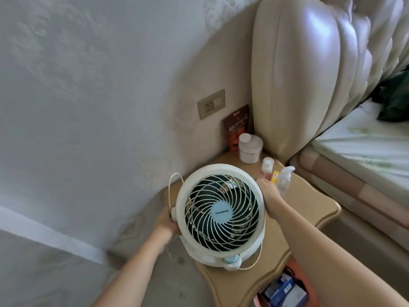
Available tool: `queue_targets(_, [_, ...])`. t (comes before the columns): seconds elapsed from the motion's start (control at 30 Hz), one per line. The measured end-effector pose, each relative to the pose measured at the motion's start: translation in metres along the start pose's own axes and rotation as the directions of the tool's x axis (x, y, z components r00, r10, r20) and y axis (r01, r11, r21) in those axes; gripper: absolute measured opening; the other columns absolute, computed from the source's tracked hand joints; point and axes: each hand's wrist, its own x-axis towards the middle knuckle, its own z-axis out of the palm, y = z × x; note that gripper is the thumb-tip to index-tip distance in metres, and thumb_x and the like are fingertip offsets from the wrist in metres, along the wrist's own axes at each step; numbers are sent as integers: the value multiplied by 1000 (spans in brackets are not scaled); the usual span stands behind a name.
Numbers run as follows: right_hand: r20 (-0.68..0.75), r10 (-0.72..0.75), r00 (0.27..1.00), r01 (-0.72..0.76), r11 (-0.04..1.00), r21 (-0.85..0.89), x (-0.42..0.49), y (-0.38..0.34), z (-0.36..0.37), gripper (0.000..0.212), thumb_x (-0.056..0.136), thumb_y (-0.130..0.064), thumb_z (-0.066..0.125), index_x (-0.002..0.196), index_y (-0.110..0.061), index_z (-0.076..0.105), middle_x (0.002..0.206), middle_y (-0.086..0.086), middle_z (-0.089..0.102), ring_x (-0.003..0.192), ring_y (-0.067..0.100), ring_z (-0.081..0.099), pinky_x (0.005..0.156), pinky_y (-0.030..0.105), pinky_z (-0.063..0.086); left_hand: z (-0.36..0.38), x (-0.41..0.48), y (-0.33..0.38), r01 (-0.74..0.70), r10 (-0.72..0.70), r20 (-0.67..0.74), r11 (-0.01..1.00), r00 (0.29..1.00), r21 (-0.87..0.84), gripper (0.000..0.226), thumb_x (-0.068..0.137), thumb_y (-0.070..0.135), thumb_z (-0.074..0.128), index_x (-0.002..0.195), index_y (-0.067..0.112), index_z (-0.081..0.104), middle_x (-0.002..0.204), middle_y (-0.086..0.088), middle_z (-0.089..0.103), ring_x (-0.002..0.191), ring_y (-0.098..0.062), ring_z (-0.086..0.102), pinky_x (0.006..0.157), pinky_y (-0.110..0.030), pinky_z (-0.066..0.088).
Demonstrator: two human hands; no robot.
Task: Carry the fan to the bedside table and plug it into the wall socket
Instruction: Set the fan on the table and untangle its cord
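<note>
Fan point(221, 212), its rear hidden, between hands point(269, 197).

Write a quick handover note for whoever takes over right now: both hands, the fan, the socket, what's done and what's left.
Left hand: gripping the left side of the round white fan with teal grille.
Right hand: on its right rim.
Fan sits at or just above the tan wooden bedside table, face tilted up.
Cream power cord loops loose; plug not visible.
Beige wall socket is empty.
Left: release fan, plug in.
</note>
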Motion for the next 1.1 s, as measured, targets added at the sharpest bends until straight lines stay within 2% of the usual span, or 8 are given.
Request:
queue_targets(0.1, [14,8,1000,-8,1000,6,4,1,1,25,88,-12,40,65,-14,50,69,3,48,70,19,44,70,36,37,4,5,-9,13,-14,17,998,1000,54,35,70,-10,68,84,19,57,76,4,62,72,-15,59,44,-18,45])
queue_targets(0.27, [26,18,1000,-18,1000,-3,9,5,0,25,88,-9,41,65,-12,52,68,5,48,69,21,45,65,34,36,8,7,-21,27,-29,21,998,999,59,41,69,-8,68,104,11,57,86,-1,65,75,-13,59,42,-16,47])
queue_targets(0.47, [18,26,1000,-26,999,23,11,10,-1,23,89,-9,42,70,-10,54,70,8,50,71,23,47,67,35,39,9,13,-24,18,-19,34,999,999,30,45,67,-5,69,105,16,59,91,-1,67,83,-17,61,56,-25,52])
queue_targets(0.6, [-1,6,1000,-6,999,39,12,6,-2,23,88,-8,44,71,-12,60,71,6,57,70,21,53,64,33,43,15,13,-26,32,-32,26,999,999,22,49,66,-5,69,85,37,52,88,6,64,86,-18,60,79,-41,55])
queue_targets(0.7, [-5,-10,1000,11,999,42,13,3,-3,25,89,-9,44,70,-15,60,70,4,59,66,19,53,61,31,44,18,13,-25,45,-46,21,999,999,20,50,67,-7,69,84,36,52,87,3,64,88,-25,62,84,-49,56])
queue_targets(0.83, [-14,-14,1000,14,1000,-5,12,4,-4,26,89,-9,44,69,-15,59,69,5,58,66,20,52,62,32,43,18,12,-27,45,-46,40,998,998,37,48,70,-11,68,104,21,56,96,0,64,97,-31,63,90,-49,54])
queue_targets(1.0, [-16,29,999,-30,994,-108,11,4,-6,23,89,-12,44,86,4,61,84,16,57,79,26,50,75,39,43,21,8,-25,125,-126,19,991,992,46,41,78,1,63,118,7,54,107,-16,67,101,-35,62,92,-50,53])
queue_targets(1.1, [-26,56,998,-59,982,-180,7,-1,-6,33,89,-13,43,105,11,59,91,24,61,84,28,53,91,48,47,19,0,-21,126,-131,26,983,991,132,32,79,1,62,107,15,56,108,-14,66,98,-31,63,92,-47,53])
